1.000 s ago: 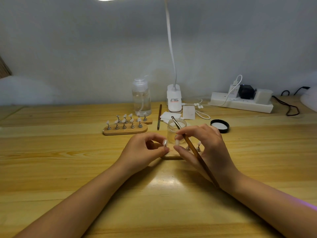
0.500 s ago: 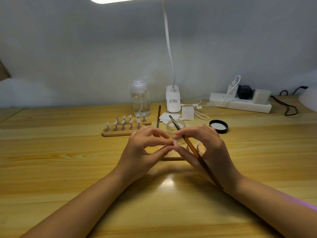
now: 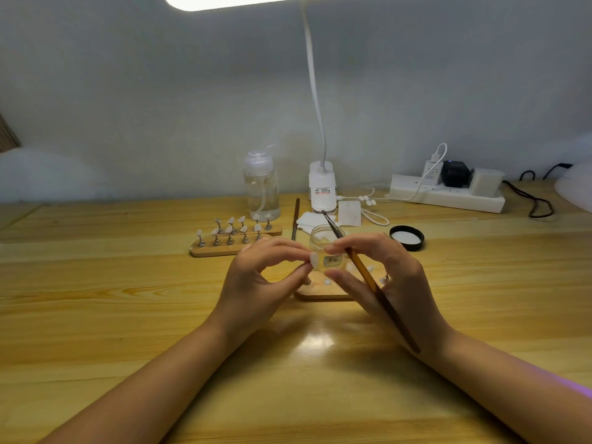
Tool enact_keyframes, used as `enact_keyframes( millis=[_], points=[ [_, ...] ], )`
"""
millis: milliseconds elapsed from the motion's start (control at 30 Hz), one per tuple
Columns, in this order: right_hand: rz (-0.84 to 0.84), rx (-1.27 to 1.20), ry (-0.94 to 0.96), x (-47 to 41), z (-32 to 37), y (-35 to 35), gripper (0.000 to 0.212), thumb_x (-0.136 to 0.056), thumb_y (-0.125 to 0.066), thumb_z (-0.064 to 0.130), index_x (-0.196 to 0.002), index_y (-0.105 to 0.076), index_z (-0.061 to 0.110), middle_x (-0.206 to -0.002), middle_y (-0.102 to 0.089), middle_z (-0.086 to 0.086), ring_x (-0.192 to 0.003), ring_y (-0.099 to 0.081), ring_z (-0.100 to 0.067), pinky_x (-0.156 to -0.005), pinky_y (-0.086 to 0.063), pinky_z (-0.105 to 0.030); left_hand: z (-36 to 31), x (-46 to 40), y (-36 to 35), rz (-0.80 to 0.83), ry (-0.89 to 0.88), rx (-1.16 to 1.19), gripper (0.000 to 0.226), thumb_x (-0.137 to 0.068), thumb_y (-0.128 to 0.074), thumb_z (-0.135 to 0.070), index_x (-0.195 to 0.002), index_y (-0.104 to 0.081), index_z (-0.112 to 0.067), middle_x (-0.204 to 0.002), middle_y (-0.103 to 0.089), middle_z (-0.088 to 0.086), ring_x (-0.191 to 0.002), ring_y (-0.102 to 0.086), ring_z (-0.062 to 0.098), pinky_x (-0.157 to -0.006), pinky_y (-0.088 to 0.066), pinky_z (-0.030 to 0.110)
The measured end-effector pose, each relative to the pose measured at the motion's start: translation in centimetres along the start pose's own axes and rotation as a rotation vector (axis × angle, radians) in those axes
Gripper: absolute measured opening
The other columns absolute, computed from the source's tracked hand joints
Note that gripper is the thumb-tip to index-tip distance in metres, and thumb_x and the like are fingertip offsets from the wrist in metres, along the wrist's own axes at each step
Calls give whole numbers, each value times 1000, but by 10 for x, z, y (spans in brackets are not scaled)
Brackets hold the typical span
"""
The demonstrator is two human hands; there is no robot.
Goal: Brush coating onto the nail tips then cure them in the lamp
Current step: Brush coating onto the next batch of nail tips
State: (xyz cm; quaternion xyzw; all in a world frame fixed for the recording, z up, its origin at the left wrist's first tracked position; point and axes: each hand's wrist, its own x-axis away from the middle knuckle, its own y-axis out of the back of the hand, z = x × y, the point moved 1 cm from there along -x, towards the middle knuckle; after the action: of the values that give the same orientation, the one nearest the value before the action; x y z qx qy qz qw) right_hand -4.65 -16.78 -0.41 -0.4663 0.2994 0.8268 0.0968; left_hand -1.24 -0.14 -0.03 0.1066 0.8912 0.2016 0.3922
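My left hand (image 3: pixel 262 277) pinches a small white nail tip (image 3: pixel 314 259) between thumb and fingertips, lifted above a wooden stand (image 3: pixel 320 291) that is partly hidden by both hands. My right hand (image 3: pixel 384 277) holds a long brown brush (image 3: pixel 368 280), its thin tip pointing up and away over an open clear jar of coating (image 3: pixel 326 243). My right fingertips sit close to the nail tip. More white tips (image 3: pixel 371 269) show on the stand behind my right hand. The curing lamp (image 3: pixel 576 184) is a white dome at the far right edge.
A second wooden stand (image 3: pixel 230 245) with several nail tips sits left of the jar. Behind are a clear pump bottle (image 3: pixel 261 190), a spare brush (image 3: pixel 296 219), white wipes (image 3: pixel 349 213), the jar's black lid (image 3: pixel 407 237), a desk-light base (image 3: pixel 323 187) and a power strip (image 3: pixel 445 193).
My left hand has lifted the nail tip slightly higher and turned it, and the right fingers have opened a little away from it. The camera view tilted up slightly.
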Motion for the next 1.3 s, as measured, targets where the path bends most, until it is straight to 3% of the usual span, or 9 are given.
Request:
enact_keyframes(
  millis=[167, 267, 333, 600, 767, 1000, 1067, 1200, 1300],
  points=[
    [-105, -238, -212, -5, 1, 8, 30, -84, -43, 34, -81, -59, 9, -68, -63, 3, -61, -60, -3, -59, -46, -9, 4, -1, 3, -27, 81, 47, 27, -75, -68, -2, -94, -66, -22, -89, -67, -11, -85, -61, 4, -79, -48, 19],
    [-181, -378, -363, -14, -1, 15, 32, -80, -42, 40, -72, -58, 13, -48, -55, 4, -42, -51, -2, -50, -41, -6, 5, -3, 2, -32, 102, 43, 28, -76, -67, -2, -96, -65, -22, -90, -66, -14, -88, -60, 1, -80, -45, 11],
    [-188, -394, -446, -22, -5, 21, 32, -79, -45, 41, -71, -60, 14, -45, -52, 4, -39, -46, -2, -44, -39, -10, 5, -3, 1, -37, 112, 41, 27, -77, -67, -3, -95, -65, -23, -90, -66, -15, -90, -60, 1, -80, -44, 10],
    [194, -102, -595, -66, -32, 19, 15, -79, -67, 28, -73, -59, 17, -54, -58, 5, -44, -54, 4, -45, -40, -4, 4, -3, 2, -39, 130, 34, 30, -77, -67, -6, -90, -63, -33, -89, -65, -17, -90, -60, 3, -80, -44, 9],
    [365, 67, -615, -80, -39, 4, 28, -74, -72, 32, -61, -54, 16, -52, -56, 5, -51, -56, -4, -56, -48, -21, 4, -4, 2, -40, 129, 30, 30, -77, -67, -6, -88, -63, -34, -88, -65, -16, -86, -60, 5, -80, -44, 10],
    [460, 213, -562, -82, -39, -12, 33, -72, -71, 37, -58, -50, 15, -83, -66, -16, -86, -62, -28, -76, -52, -48, 5, -3, 2, -38, 122, 33, 30, -77, -67, -5, -89, -63, -32, -87, -65, -15, -85, -59, 4, -77, -45, 11],
    [432, 206, -562, -83, -40, -10, 32, -73, -71, 36, -58, -51, 15, -76, -65, -12, -80, -62, -24, -72, -53, -43, 6, -3, 2, -38, 128, 35, 31, -77, -67, -5, -89, -63, -33, -88, -65, -16, -85, -59, 4, -78, -45, 11],
    [304, 119, -610, -89, -43, 3, 30, -77, -70, 33, -58, -53, 17, -54, -55, 5, -48, -55, -2, -50, -44, -19, 6, -3, 2, -35, 145, 44, 30, -77, -68, -6, -87, -64, -34, -88, -65, -17, -85, -58, 3, -79, -45, 11],
    [232, 44, -694, -87, -46, 13, 30, -77, -70, 31, -58, -53, 15, -49, -55, 4, -38, -50, 2, -41, -41, -13, 6, -3, 2, -32, 160, 44, 29, -77, -68, -6, -87, -64, -33, -88, -64, -19, -87, -59, 3, -78, -43, 8]
  ],
)
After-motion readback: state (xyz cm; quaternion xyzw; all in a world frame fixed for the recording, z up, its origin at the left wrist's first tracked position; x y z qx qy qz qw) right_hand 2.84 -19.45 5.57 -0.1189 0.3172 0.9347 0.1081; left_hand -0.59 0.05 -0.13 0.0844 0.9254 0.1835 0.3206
